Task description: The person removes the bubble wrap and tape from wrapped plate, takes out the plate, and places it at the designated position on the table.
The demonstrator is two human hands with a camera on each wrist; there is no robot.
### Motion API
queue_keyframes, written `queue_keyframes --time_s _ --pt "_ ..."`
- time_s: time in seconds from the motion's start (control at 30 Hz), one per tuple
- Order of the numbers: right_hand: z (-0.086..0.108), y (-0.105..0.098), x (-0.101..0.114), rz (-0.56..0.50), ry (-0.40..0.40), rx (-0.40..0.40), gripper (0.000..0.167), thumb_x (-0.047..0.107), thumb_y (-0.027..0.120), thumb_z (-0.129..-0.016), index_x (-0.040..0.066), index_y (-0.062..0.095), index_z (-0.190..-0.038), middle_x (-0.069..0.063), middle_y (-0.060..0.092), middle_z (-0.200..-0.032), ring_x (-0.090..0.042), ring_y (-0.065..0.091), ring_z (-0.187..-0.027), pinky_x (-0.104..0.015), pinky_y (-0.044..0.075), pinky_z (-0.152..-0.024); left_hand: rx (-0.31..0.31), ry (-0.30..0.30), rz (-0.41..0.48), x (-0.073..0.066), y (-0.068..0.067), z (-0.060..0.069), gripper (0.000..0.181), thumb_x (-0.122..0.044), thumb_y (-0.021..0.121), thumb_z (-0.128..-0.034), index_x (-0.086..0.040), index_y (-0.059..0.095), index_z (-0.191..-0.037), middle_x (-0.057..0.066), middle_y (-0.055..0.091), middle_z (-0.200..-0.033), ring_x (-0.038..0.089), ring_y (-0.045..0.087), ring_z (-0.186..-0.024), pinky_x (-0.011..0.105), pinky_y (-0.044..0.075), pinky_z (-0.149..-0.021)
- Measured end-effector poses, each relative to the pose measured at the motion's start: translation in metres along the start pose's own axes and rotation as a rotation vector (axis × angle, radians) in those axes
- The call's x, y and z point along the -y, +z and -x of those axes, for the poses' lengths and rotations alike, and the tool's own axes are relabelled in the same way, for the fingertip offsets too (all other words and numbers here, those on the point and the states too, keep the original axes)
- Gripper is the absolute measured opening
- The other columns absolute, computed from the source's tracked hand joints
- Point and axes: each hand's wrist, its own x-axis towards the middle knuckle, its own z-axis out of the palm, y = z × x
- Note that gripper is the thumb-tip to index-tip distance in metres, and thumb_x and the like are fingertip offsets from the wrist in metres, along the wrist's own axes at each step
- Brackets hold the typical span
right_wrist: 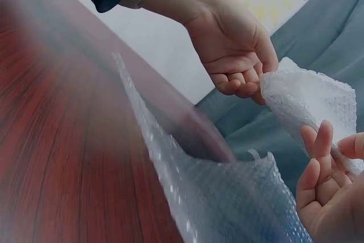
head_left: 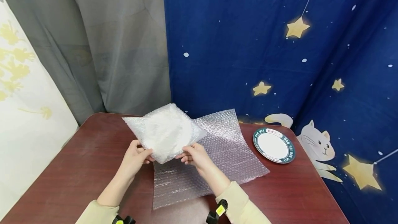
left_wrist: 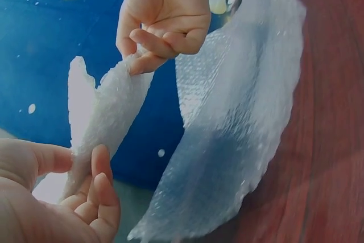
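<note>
A bundle of bubble wrap [head_left: 168, 130] with something white and round inside is held up above the table. Its near left edge is pinched between thumb and fingers of the left hand [head_left: 135, 156]; the right hand [head_left: 195, 156] pinches the near right edge. In the left wrist view the bundle [left_wrist: 108, 109] is seen edge-on between the left hand [left_wrist: 68, 197] and the right hand [left_wrist: 168, 18]. The right wrist view shows the left hand [right_wrist: 230, 55] and right hand [right_wrist: 335, 192] on the bundle's [right_wrist: 313, 98] edge. What the wrap encloses cannot be told.
A loose sheet of bubble wrap [head_left: 217, 148] lies on the dark red table [head_left: 93, 155] under and right of the hands. A plate [head_left: 273, 145] with a green patterned rim stands at the back right. Grey [head_left: 124, 44] and blue [head_left: 230, 44] curtains hang behind the table.
</note>
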Motion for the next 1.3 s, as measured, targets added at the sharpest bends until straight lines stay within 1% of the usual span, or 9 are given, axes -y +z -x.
queue_keyframes --time_s 0.1,0.23,0.4,0.57,0.77,0.9,1.03,1.17,1.3 --pt "0.003 -0.008 -0.001 0.007 0.003 -0.014 0.006 0.008 0.056 -0.090 0.004 0.050 -0.089 -0.016 0.069 -0.076 -0.005 0.057 -0.051 -0.020 0.046 -0.052 0.003 -0.003 0.021 0.002 0.009 -0.002 0.032 0.005 0.056 -0.0895 0.004 0.034 -0.112 0.008 0.064 -0.068 0.014 0.062 -0.058 0.026 0.049 -0.056" --pt "0.005 -0.018 -0.003 0.014 0.005 -0.032 0.007 0.006 0.055 -0.090 0.002 0.050 -0.091 -0.018 0.069 -0.077 -0.005 0.057 -0.051 -0.020 0.047 -0.052 0.010 -0.006 0.040 0.006 0.020 -0.004 0.030 0.006 0.056 -0.0883 0.005 0.035 -0.109 0.009 0.062 -0.066 0.014 0.062 -0.056 0.024 0.048 -0.053" --pt "0.011 -0.030 -0.004 0.031 0.009 -0.040 0.007 0.006 0.055 -0.090 0.003 0.049 -0.090 -0.015 0.069 -0.075 -0.005 0.057 -0.052 -0.020 0.047 -0.052 0.022 -0.026 0.054 0.008 0.032 -0.006 0.029 0.007 0.057 -0.0871 0.004 0.036 -0.106 0.009 0.062 -0.065 0.015 0.061 -0.054 0.023 0.048 -0.051" --pt "0.016 -0.041 -0.004 0.054 0.025 -0.052 0.008 0.006 0.055 -0.090 0.004 0.048 -0.088 -0.016 0.069 -0.077 -0.006 0.057 -0.052 -0.019 0.046 -0.052 0.058 -0.042 0.044 0.010 0.042 -0.006 0.029 0.005 0.058 -0.0873 0.004 0.036 -0.106 0.009 0.062 -0.064 0.018 0.062 -0.054 0.024 0.048 -0.052" --pt "0.023 -0.054 -0.003 0.073 0.036 -0.060 0.009 0.009 0.055 -0.091 0.003 0.048 -0.090 -0.019 0.070 -0.080 -0.006 0.058 -0.052 -0.019 0.047 -0.052 0.082 -0.041 0.030 0.008 0.055 -0.006 0.027 0.004 0.058 -0.0881 0.003 0.037 -0.105 0.009 0.062 -0.064 0.017 0.061 -0.054 0.025 0.048 -0.052" --pt "0.027 -0.063 -0.004 0.085 0.040 -0.061 0.009 0.010 0.055 -0.092 0.003 0.048 -0.091 -0.018 0.070 -0.080 -0.006 0.058 -0.053 -0.019 0.047 -0.052 0.100 -0.046 0.039 0.008 0.063 -0.007 0.028 0.003 0.058 -0.0878 0.004 0.037 -0.107 0.010 0.062 -0.066 0.018 0.061 -0.054 0.026 0.048 -0.052" --pt "0.030 -0.069 -0.005 0.101 0.046 -0.061 0.010 0.010 0.054 -0.093 0.003 0.048 -0.090 -0.018 0.070 -0.080 -0.006 0.058 -0.053 -0.019 0.046 -0.052 0.115 -0.041 0.044 0.011 0.070 -0.009 0.030 0.003 0.058 -0.0871 0.006 0.037 -0.109 0.010 0.062 -0.064 0.016 0.060 -0.052 0.024 0.046 -0.050" --pt "0.032 -0.073 -0.006 0.104 0.054 -0.066 0.010 0.010 0.054 -0.093 0.003 0.048 -0.090 -0.017 0.070 -0.079 -0.005 0.058 -0.052 -0.018 0.045 -0.051 0.121 -0.050 0.048 0.013 0.075 -0.010 0.029 0.005 0.058 -0.0860 0.005 0.038 -0.108 0.009 0.060 -0.061 0.014 0.059 -0.050 0.022 0.044 -0.048" --pt "0.035 -0.077 -0.008 0.101 0.057 -0.070 0.011 0.010 0.055 -0.093 0.002 0.047 -0.090 -0.017 0.070 -0.078 -0.005 0.059 -0.052 -0.017 0.045 -0.050 0.126 -0.059 0.045 0.015 0.080 -0.010 0.029 0.006 0.058 -0.0856 0.005 0.039 -0.107 0.008 0.060 -0.061 0.015 0.059 -0.050 0.021 0.043 -0.047"
